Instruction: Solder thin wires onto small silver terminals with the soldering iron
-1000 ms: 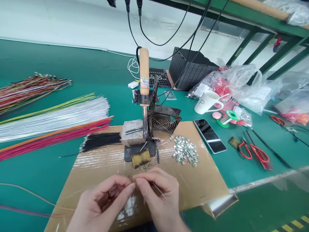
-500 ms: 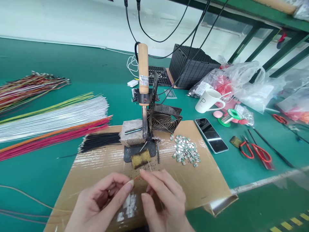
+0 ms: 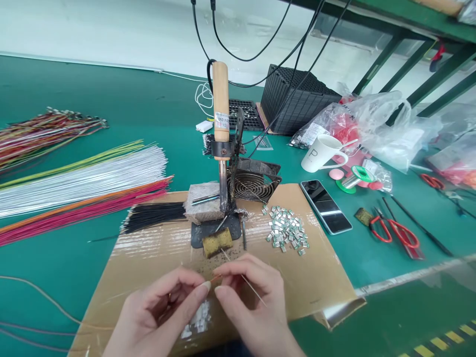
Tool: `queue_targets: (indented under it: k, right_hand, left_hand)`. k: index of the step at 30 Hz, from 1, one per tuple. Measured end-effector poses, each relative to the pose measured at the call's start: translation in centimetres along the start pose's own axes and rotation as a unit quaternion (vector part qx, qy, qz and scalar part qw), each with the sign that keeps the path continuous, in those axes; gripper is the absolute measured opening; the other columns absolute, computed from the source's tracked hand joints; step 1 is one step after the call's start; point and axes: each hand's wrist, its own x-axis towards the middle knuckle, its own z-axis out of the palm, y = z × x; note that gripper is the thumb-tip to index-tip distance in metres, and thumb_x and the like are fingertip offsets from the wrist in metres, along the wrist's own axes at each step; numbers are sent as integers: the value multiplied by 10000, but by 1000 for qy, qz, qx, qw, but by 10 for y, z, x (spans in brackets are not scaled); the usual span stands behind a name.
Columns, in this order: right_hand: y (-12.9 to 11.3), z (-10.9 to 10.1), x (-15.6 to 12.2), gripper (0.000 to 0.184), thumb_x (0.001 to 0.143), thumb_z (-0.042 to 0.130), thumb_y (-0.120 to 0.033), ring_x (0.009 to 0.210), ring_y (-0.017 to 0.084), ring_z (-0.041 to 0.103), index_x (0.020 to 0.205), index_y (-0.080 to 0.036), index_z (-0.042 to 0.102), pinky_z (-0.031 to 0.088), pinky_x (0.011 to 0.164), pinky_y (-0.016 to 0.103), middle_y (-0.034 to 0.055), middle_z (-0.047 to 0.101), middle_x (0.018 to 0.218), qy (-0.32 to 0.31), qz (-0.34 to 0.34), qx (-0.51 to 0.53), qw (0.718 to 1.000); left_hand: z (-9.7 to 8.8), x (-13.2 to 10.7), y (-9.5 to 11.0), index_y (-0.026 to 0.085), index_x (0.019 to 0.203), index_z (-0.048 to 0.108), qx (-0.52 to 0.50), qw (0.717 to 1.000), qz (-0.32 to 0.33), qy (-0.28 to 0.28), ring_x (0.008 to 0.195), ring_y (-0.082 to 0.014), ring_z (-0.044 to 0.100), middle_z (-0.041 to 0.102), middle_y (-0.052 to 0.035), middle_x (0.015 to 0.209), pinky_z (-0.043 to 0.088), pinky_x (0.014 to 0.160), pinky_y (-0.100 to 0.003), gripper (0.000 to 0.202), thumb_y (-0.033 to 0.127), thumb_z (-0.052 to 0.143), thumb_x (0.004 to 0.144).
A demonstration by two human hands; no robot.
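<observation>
noted on green table (image 3: 178, 129): cardboard sheet (image 3: 316, 277), with soldering iron (image 3: 222, 129) mounted upright near centre. observed low above sheet: right hand (image 3: 260, 302) narrow, holding pale strand (image 3: 253, 290), grip on orange wire (image 3: 214, 279) not confirmable; left hand (image 3: 163, 307) pinching that wire, short end between both hands. judged possible: wire slip from light pinch, or dropped strand from loosened right fingers.

Left hand (image 3: 159, 307) and right hand (image 3: 258, 297) sit before the sponge (image 3: 216, 243), phone (image 3: 326, 207) farther right

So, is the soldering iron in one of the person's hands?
No, the soldering iron is clamped in its holder, apart from the left hand and the right hand.
</observation>
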Motion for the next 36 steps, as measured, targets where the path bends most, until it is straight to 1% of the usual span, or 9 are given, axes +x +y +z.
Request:
queue_targets:
  k: [5, 8, 11, 15, 19, 25, 30, 33, 36]
  right_hand:
    - [-1, -1, 3, 123, 825, 770, -209, 569, 110, 601, 702, -202, 771, 450, 517, 187, -13, 647, 621, -27, 72, 11, 997]
    - [6, -6, -3, 153, 846, 761, -255, 579, 118, 584, 700, -208, 764, 428, 539, 207, -8, 645, 633, -31, 96, 9, 995]
    - [13, -9, -10, 202, 885, 722, -285, 592, 128, 554, 696, -215, 744, 403, 554, 224, -8, 620, 642, -8, 123, 1, 992]
    - [20, -9, -16, 239, 889, 714, -330, 584, 134, 517, 677, -222, 730, 375, 553, 235, -13, 589, 623, 8, 147, -2, 989]
    - [22, -7, -17, 241, 883, 714, -358, 595, 139, 517, 684, -223, 733, 370, 568, 243, -11, 585, 637, 17, 153, 0, 988]
    - [21, -6, -16, 234, 870, 724, -350, 595, 134, 515, 674, -223, 735, 369, 575, 240, -15, 579, 634, 21, 160, 2, 987]
    - [14, -1, -11, 204, 857, 730, -309, 603, 144, 541, 674, -223, 755, 393, 570, 248, -7, 619, 641, 13, 164, 18, 986]
    - [7, 5, -5, 168, 841, 733, -276, 608, 148, 559, 687, -219, 764, 418, 570, 251, 0, 648, 657, 4, 160, 42, 986]
    - [3, 11, 1, 129, 822, 738, -248, 628, 147, 580, 703, -216, 776, 440, 576, 246, 4, 672, 676, 14, 156, 63, 986]
  left_hand:
    - [6, -8, 3, 246, 748, 739, 40, 999, 17, -24, 517, -127, 558, 621, 10, 581, 451, 474, -184, 292, 471, 631, 899]
    - [-4, -9, 3, 274, 836, 737, 144, 988, 54, -12, 667, -149, 651, 702, 10, 733, 520, 608, -203, 238, 453, 605, 921]
    - [-40, 2, -6, 280, 957, 719, 284, 948, 75, 123, 845, -178, 666, 706, -1, 965, 523, 764, -242, 257, 513, 640, 884]
    - [-109, 28, -31, 221, 1026, 696, 361, 898, 22, 251, 740, -185, 509, 568, -27, 962, 387, 681, -294, 346, 527, 645, 873]
    - [-149, 48, -56, 191, 939, 678, 368, 907, 29, 203, 751, -167, 484, 557, -8, 914, 396, 711, -304, 342, 526, 620, 898]
    - [-171, 45, -67, 200, 893, 682, 347, 923, 33, 166, 914, -214, 577, 614, -43, 1002, 439, 732, -313, 360, 557, 655, 850]
    - [-170, 18, -59, 251, 903, 678, 286, 940, 47, 177, 1122, -250, 588, 638, -31, 1103, 480, 905, -307, 359, 591, 682, 788]
    - [-144, 4, -49, 255, 870, 686, 247, 958, 53, 138, 1177, -209, 597, 659, 13, 1089, 467, 1001, -285, 282, 525, 705, 791]
    - [-105, -3, -34, 272, 841, 718, 210, 972, 53, 93, 1096, -168, 655, 707, 38, 1064, 487, 948, -193, 174, 404, 781, 745]
